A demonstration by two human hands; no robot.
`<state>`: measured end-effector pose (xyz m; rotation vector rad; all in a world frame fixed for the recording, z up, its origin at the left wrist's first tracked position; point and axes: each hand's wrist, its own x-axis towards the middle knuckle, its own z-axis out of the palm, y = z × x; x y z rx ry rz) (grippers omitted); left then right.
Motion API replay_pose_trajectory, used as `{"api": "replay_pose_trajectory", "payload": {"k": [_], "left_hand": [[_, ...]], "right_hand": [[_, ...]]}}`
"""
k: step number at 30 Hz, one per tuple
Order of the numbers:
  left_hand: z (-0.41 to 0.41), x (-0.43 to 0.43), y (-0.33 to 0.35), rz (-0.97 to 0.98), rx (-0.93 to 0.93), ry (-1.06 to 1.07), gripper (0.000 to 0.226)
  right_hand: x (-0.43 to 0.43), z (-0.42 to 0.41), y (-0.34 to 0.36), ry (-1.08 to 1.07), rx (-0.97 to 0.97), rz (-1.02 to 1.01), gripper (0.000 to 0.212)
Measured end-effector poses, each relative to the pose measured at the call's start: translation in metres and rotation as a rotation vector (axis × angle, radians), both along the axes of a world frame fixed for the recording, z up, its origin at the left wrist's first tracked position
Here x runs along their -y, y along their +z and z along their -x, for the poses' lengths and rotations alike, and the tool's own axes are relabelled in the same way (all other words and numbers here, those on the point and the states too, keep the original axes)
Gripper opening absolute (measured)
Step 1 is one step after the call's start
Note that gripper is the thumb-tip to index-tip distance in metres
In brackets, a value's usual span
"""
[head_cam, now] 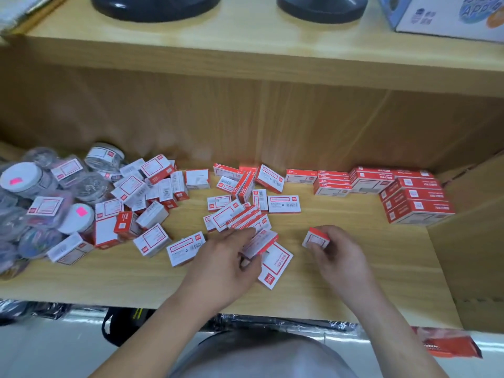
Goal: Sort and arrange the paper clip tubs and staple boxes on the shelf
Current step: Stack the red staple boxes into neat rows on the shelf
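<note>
Pale wood shelf (354, 230). Far left, heaped tubs (24, 178); middle, scattered boxes (152, 238). Near front edge, left hand (226, 268) curled round a box (261, 242), right hand (338, 257) pinching a small box (316, 237). Back right, neat red stacks (417, 205) against cardboard wall (474, 241).

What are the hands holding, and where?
The left hand pinches a long staple box at its left end; the right hand holds a small staple box by its lower end.
</note>
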<state>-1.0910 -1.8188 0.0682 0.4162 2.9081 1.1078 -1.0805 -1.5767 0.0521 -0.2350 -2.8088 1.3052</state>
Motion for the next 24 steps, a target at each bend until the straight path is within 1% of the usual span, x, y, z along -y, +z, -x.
{"api": "replay_pose_trajectory", "payload": {"k": [1, 2, 3, 5, 7, 9, 11, 15, 17, 19, 21, 24], "left_hand": [[0.001, 0.001, 0.001, -0.048, 0.013, 0.027, 0.014], [0.002, 0.002, 0.002, -0.090, 0.031, 0.054, 0.011], [0.003, 0.004, 0.000, -0.148, 0.074, 0.087, 0.013], [0.005, 0.004, -0.001, -0.316, 0.240, 0.152, 0.022], [0.008, 0.002, -0.003, -0.423, 0.352, 0.200, 0.027], [0.013, -0.001, -0.003, -0.443, 0.367, 0.203, 0.026], [0.016, -0.004, -0.003, -0.446, 0.359, 0.197, 0.026], [0.017, -0.016, 0.004, -0.476, 0.360, 0.155, 0.023], [0.018, -0.023, 0.008, -0.527, 0.382, 0.147, 0.025], [0.021, -0.027, 0.008, -0.527, 0.354, 0.132, 0.030], [0.026, -0.030, 0.008, -0.491, 0.313, 0.107, 0.032], [0.039, -0.034, 0.005, -0.415, 0.264, 0.077, 0.030]], "right_hand": [[0.000, -0.001, -0.001, -0.002, -0.004, -0.012, 0.031], [-0.001, -0.001, -0.002, -0.003, 0.000, -0.024, 0.035], [-0.001, -0.001, -0.003, 0.003, 0.005, -0.034, 0.039], [-0.002, -0.001, -0.002, 0.024, -0.009, -0.037, 0.048], [-0.002, 0.002, 0.002, 0.024, -0.045, -0.009, 0.052], [-0.004, 0.007, 0.008, 0.012, -0.089, 0.004, 0.051], [-0.008, 0.011, 0.014, 0.009, -0.117, -0.029, 0.048], [-0.015, 0.011, 0.020, -0.026, -0.134, -0.041, 0.043], [-0.017, 0.011, 0.023, -0.028, -0.143, -0.018, 0.035], [-0.022, 0.012, 0.023, -0.047, -0.100, 0.023, 0.025], [-0.030, 0.016, 0.019, -0.108, -0.057, 0.066, 0.019], [-0.040, 0.024, 0.015, -0.195, -0.003, 0.202, 0.021]]}}
